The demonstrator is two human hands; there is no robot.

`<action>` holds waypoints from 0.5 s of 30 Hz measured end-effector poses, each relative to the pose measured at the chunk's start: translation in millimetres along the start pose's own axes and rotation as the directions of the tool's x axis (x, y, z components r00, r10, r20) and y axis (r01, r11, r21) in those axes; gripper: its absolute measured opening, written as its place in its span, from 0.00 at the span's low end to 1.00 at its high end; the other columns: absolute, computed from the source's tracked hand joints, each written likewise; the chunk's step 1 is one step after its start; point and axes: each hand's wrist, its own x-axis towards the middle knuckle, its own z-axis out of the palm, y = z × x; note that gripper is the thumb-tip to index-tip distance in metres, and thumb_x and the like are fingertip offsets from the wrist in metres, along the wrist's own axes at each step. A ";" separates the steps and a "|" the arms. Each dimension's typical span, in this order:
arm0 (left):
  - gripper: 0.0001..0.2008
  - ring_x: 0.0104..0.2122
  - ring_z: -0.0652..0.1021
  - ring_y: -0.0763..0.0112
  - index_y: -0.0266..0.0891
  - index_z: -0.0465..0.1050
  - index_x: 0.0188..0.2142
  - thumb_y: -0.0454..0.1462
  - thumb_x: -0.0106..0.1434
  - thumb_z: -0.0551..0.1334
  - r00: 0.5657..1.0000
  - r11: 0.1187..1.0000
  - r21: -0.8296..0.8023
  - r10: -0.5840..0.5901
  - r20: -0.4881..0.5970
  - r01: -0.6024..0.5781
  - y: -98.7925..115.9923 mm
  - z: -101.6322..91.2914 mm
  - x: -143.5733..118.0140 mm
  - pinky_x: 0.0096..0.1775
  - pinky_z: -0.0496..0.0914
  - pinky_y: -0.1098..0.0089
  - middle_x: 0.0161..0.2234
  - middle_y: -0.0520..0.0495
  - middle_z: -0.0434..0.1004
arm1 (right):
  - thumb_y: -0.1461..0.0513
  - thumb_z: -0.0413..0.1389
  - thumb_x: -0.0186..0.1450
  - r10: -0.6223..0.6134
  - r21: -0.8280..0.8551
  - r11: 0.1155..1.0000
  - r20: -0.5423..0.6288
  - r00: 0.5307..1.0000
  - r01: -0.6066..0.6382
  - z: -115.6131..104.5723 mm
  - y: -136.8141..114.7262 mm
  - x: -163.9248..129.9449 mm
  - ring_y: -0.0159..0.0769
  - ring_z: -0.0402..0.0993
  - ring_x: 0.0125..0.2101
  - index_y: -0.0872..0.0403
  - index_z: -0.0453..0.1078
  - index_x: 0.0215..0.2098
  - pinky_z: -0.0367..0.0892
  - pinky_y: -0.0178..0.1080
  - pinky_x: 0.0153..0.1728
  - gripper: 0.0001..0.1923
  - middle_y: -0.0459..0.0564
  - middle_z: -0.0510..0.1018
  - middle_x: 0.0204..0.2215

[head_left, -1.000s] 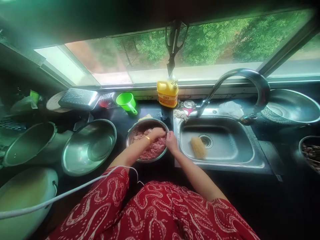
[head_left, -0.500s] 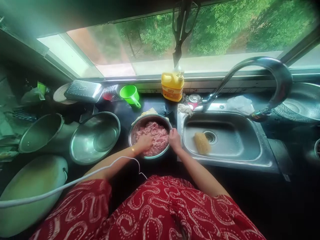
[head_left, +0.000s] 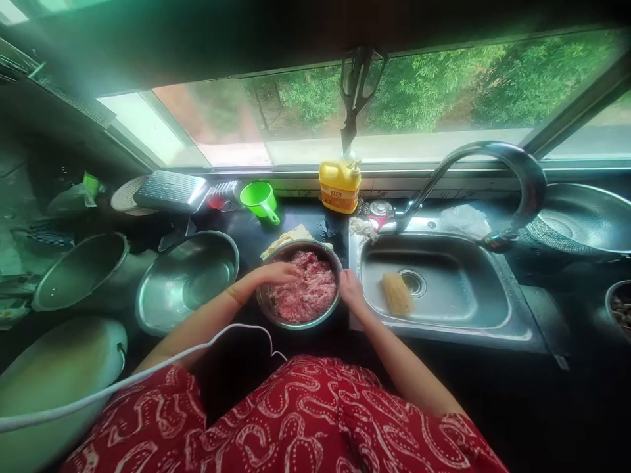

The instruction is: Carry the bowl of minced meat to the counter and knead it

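Daylight enters through the wide window [head_left: 394, 112] ahead, overexposed along its lower sill. The dark worktop [head_left: 542, 394] lies in deep shadow. Strong fisheye bending, green-tinted, soft edges.

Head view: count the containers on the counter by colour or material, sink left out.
Steel bowls and pots: 5
Green cup: 1
Yellow jug: 1
Total: 7
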 end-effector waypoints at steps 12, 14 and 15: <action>0.22 0.39 0.79 0.60 0.30 0.77 0.40 0.44 0.64 0.50 0.933 0.943 0.036 -0.321 -0.162 0.330 49.7 10.4 114.0 0.39 0.68 0.71 0.39 0.33 0.79 | 0.61 0.38 0.68 -0.126 -0.174 0.978 -0.072 0.989 0.112 20.9 -16.2 21.6 0.39 0.67 0.28 0.55 0.67 0.39 0.58 0.38 0.32 0.16 0.52 0.74 0.29; 0.21 0.35 0.79 0.60 0.30 0.79 0.36 0.45 0.62 0.53 0.968 0.968 0.077 -0.232 -0.099 0.240 66.2 15.6 110.9 0.37 0.68 0.70 0.35 0.34 0.79 | 0.60 0.39 0.67 -0.107 -0.119 0.988 -0.118 0.987 0.093 21.0 -15.6 22.9 0.39 0.67 0.29 0.55 0.68 0.37 0.58 0.37 0.32 0.16 0.52 0.74 0.29; 0.20 0.34 0.79 0.60 0.31 0.79 0.34 0.44 0.61 0.54 0.982 0.977 0.109 -0.177 -0.069 0.184 71.4 17.7 103.4 0.36 0.68 0.69 0.34 0.34 0.79 | 0.59 0.39 0.67 -0.096 -0.095 0.992 -0.134 0.986 0.084 20.8 -15.8 23.4 0.39 0.67 0.29 0.55 0.68 0.37 0.58 0.37 0.32 0.16 0.51 0.74 0.29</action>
